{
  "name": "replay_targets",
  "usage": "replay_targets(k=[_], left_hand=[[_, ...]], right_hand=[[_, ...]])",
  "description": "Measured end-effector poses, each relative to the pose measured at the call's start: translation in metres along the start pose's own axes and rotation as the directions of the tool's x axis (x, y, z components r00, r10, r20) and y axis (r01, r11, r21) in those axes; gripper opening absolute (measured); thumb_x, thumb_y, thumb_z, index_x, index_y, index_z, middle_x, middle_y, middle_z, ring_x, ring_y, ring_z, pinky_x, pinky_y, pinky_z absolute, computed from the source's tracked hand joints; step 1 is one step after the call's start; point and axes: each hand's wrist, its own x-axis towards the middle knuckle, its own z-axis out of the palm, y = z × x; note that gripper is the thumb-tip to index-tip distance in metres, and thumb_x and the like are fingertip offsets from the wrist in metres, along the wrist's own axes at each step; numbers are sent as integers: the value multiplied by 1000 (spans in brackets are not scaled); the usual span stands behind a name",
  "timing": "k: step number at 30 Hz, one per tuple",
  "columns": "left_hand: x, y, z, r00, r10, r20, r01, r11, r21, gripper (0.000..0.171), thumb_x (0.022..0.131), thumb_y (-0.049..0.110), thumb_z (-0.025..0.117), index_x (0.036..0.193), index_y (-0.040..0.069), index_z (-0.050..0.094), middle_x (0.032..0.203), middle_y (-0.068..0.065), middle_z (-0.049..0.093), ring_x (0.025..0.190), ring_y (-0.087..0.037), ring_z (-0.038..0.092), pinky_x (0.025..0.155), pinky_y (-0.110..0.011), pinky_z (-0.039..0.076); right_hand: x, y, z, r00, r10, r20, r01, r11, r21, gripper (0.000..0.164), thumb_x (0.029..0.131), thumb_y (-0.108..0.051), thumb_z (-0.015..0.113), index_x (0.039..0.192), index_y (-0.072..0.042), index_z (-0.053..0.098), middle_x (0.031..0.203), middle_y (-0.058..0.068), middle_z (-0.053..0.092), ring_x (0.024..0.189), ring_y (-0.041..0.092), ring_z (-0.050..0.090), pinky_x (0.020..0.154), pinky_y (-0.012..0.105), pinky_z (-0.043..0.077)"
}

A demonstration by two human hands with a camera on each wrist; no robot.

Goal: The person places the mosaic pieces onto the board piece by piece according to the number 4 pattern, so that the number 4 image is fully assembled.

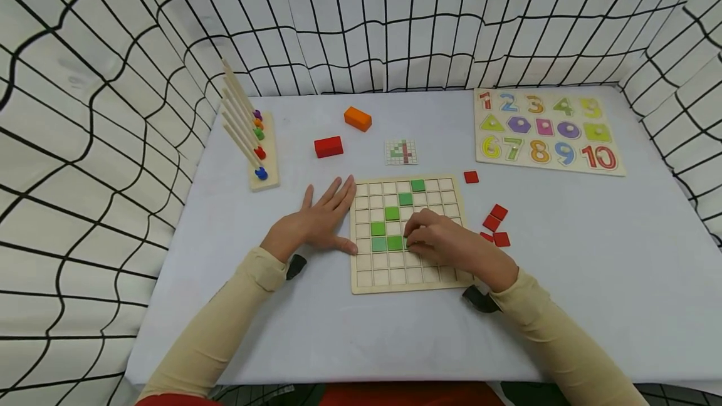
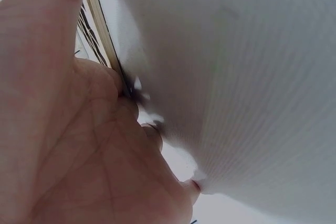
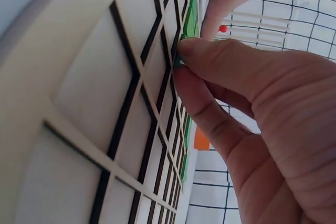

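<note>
A wooden grid board (image 1: 381,279) lies on the white table, with several green square tiles (image 1: 392,213) set in its cells. My right hand (image 1: 448,244) is over the board's middle. Its thumb and index finger pinch a green tile (image 3: 177,60) at a cell beside the lower green ones; the fingers hide most of that tile. Flat on the table, my left hand (image 1: 323,223) spreads its fingers along the board's left edge, with the thumb touching the frame. The left wrist view shows the palm and fingertips near the board's side (image 2: 100,19).
Several loose red tiles (image 1: 501,239) lie right of the board. Behind it are a small pattern card (image 1: 401,152), a red block (image 1: 329,146) and an orange block (image 1: 358,119). A peg stand (image 1: 264,152) is at back left, a number puzzle (image 1: 547,132) at back right.
</note>
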Motion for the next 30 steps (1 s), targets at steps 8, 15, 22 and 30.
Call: replay_targets(k=[8, 15, 22, 30], left_hand=[[1, 0, 0, 1000, -5, 3, 5, 1000, 2, 139, 84, 73, 78, 172, 17, -15, 180, 0, -24, 168, -28, -25, 129, -71, -18], [-4, 3, -4, 1000, 10, -2, -10, 1000, -19, 138, 84, 75, 75, 172, 14, -12, 181, -3, -20, 169, -31, -21, 128, -74, -16], [-8, 5, -7, 1000, 13, 4, -13, 1000, -1, 137, 86, 72, 75, 172, 12, -13, 181, -5, -21, 168, -32, -20, 128, -74, -14], [-9, 7, -9, 1000, 8, 2, -8, 999, 31, 137, 86, 72, 76, 171, 13, -14, 181, -5, -21, 168, -32, -21, 128, -74, -14]], right_hand=[[-10, 3, -9, 999, 19, 28, -20, 999, 33, 12, 85, 0, 88, 96, -3, 82, 116, 14, 71, 101, 24, 73, 83, 31, 65], [-25, 6, -26, 991, 129, 41, -131, 991, 36, 19, 87, -1, 87, 105, -2, 82, 123, 15, 71, 100, 25, 75, 83, 35, 66], [-42, 15, -42, 974, 228, 6, -228, 973, 12, 19, 85, -1, 89, 103, -4, 84, 121, 13, 73, 102, 24, 74, 82, 36, 66], [-58, 25, -51, 976, 214, -41, -215, 976, -33, 19, 83, 4, 89, 99, -3, 84, 116, 12, 75, 100, 24, 74, 79, 38, 67]])
